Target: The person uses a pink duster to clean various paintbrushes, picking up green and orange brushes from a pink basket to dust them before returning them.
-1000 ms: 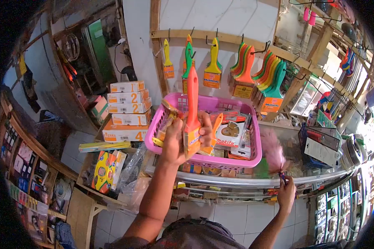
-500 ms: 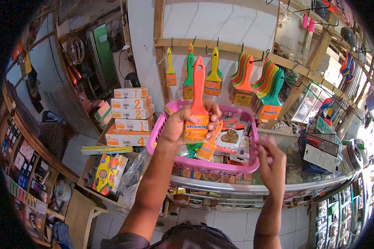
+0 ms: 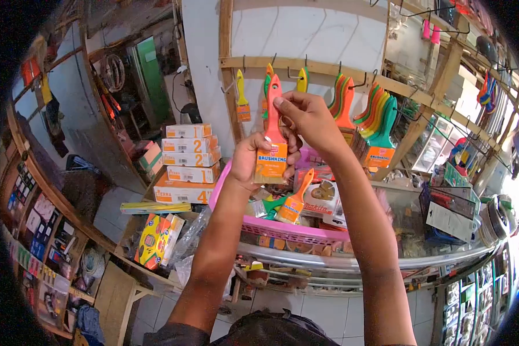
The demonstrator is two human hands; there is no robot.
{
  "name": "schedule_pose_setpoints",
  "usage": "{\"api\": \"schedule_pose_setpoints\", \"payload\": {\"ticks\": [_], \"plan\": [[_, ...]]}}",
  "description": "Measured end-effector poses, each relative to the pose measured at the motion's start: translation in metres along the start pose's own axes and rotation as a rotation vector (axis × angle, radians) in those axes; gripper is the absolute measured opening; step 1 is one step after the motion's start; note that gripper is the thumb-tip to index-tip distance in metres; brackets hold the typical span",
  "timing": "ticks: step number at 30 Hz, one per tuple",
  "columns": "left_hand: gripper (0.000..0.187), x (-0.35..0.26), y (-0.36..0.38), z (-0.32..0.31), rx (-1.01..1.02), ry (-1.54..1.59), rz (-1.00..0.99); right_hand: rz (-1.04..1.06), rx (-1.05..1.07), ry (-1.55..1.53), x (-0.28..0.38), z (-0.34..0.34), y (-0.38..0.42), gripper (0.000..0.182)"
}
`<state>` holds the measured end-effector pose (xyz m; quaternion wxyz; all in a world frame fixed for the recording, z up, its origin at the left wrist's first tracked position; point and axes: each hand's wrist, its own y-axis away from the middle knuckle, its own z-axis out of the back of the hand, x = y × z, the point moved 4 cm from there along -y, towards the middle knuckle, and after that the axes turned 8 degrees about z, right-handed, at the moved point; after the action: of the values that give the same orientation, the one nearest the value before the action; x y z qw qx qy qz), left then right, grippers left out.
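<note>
An orange-handled paintbrush (image 3: 275, 124) stands upright in front of me, its label sleeve reading "Brushking". My left hand (image 3: 248, 157) is closed around the labelled lower part. Near the top of the handle, the thumb and fingers of my right hand (image 3: 310, 118) pinch it just below the hang hole. Below both hands is a pink plastic basket (image 3: 291, 232). It holds a smaller orange-handled paintbrush (image 3: 294, 203), a green-handled brush (image 3: 271, 206) and a Makita packet (image 3: 320, 199). My right forearm hides the basket's right side.
Paintbrushes (image 3: 380, 124) hang from hooks on a wooden rail (image 3: 323, 69) behind the basket. Stacked Eterna boxes (image 3: 184, 158) stand to the left, with a yellow pack (image 3: 151, 239) nearer me. A dark wire basket (image 3: 444, 216) sits right on the glass counter (image 3: 406, 230).
My right hand has risen from the basket's right edge to the paintbrush handle and now pinches it. My left hand still grips the lower part. The view has shifted slightly.
</note>
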<state>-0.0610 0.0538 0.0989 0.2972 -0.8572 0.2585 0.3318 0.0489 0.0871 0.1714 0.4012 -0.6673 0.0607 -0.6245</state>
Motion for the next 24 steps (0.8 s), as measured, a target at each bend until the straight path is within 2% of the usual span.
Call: {"api": "schedule_pose_setpoints", "payload": {"ticks": [4, 11, 14, 17, 20, 22, 24], "plan": [[0.038, 0.001, 0.0, 0.005, -0.058, 0.02, -0.022, -0.067, 0.027, 0.033, -0.002, -0.001, 0.0, 0.027], [0.043, 0.004, 0.0, 0.007, -0.047, 0.069, -0.005, -0.041, -0.02, 0.019, -0.012, 0.0, -0.004, 0.027], [0.037, -0.001, 0.001, -0.009, -0.071, 0.068, -0.005, -0.053, -0.031, 0.028, 0.0, -0.003, -0.003, 0.028], [0.046, -0.004, 0.0, 0.001, -0.045, 0.121, 0.044, -0.046, -0.05, 0.04, 0.0, -0.005, -0.007, 0.029], [0.044, -0.004, 0.002, 0.001, -0.127, 0.061, 0.058, -0.082, -0.029, 0.046, -0.014, -0.002, -0.01, 0.029], [0.043, -0.002, 0.01, 0.018, -0.365, -0.166, 0.041, -0.115, 0.012, 0.051, -0.028, 0.001, -0.014, 0.029], [0.043, -0.002, 0.021, 0.029, -0.576, -0.494, -0.022, -0.036, 0.02, 0.118, -0.04, 0.001, -0.019, 0.028]]}}
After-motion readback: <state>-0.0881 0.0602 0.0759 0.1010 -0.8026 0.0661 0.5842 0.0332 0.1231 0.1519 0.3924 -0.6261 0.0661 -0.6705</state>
